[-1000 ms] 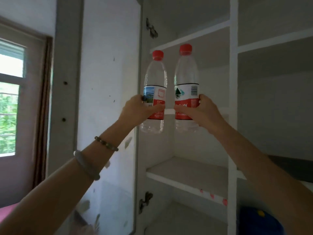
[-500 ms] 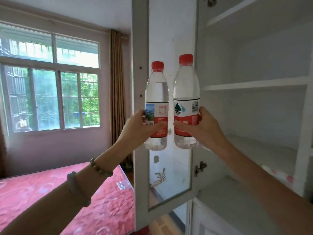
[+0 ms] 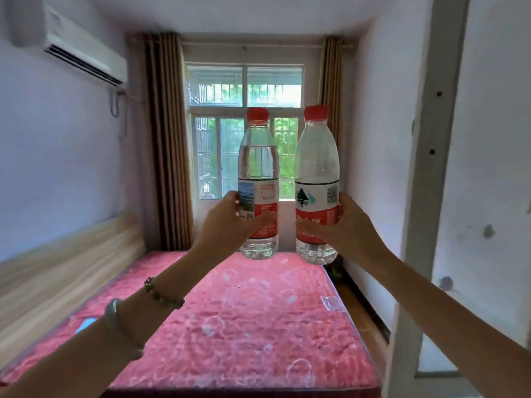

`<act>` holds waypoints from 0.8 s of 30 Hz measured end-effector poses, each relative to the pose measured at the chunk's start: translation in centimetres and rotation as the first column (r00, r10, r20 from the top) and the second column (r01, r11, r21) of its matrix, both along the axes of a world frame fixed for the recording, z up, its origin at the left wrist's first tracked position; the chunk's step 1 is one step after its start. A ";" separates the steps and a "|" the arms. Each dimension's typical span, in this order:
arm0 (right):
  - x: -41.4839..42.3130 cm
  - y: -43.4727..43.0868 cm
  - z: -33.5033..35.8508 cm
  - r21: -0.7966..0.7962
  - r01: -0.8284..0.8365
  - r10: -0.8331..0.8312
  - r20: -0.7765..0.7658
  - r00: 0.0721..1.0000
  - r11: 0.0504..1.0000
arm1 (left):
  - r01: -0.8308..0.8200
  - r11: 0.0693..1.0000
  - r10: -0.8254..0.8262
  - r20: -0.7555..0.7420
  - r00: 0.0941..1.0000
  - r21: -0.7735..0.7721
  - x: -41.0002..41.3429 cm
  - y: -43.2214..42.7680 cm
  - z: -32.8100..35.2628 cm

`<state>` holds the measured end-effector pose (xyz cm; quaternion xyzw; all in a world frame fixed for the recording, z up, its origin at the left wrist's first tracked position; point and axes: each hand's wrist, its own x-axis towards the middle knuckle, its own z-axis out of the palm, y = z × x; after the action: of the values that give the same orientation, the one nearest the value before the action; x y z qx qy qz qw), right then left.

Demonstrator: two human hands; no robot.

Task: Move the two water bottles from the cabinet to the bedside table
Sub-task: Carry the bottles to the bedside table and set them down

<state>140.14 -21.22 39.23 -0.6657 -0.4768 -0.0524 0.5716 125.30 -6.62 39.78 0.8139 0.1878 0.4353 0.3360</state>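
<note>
Two clear water bottles with red caps and red-and-white labels are held upright in the air, side by side, in front of the window. My left hand [image 3: 227, 222] grips the left bottle [image 3: 258, 168] around its label. My right hand [image 3: 349, 225] grips the right bottle [image 3: 317, 165] the same way. The bottles do not touch. The open cabinet door [image 3: 471, 168] fills the right edge of the view. No bedside table is in view.
A bed with a red patterned mattress [image 3: 244, 326] lies below my arms, its wooden headboard [image 3: 63, 271] along the left wall. A window [image 3: 245, 130] with brown curtains is straight ahead. An air conditioner [image 3: 77, 44] hangs top left. A narrow floor strip [image 3: 359, 311] runs right of the bed.
The view has swung left, away from the cabinet shelves and toward the bed and window. Both hands keep their grip on the bottles, which stay upright and side by side.
</note>
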 end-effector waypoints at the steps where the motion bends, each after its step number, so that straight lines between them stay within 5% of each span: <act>1: -0.9 1.9 -0.2 0.001 -0.039 0.039 -0.018 0.999 0.999 | -0.030 1.000 0.030 -0.011 0.999 0.008 -1.3 1.5 -0.1; 10: -10.7 18.7 -2.3 0.010 -0.273 0.273 -0.036 0.961 0.962 | -0.294 0.954 0.297 -0.040 0.954 0.056 -13.8 13.4 -1.3; 24: -23.0 39.3 -5.3 -0.025 -0.613 0.612 -0.030 0.790 0.790 | -0.654 0.756 0.650 -0.148 0.745 0.023 -27.2 25.5 -5.1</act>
<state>117.12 18.07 33.88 -0.4854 -0.6616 0.1503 0.5514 98.08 18.91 34.71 0.7216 0.4908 0.4613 0.1603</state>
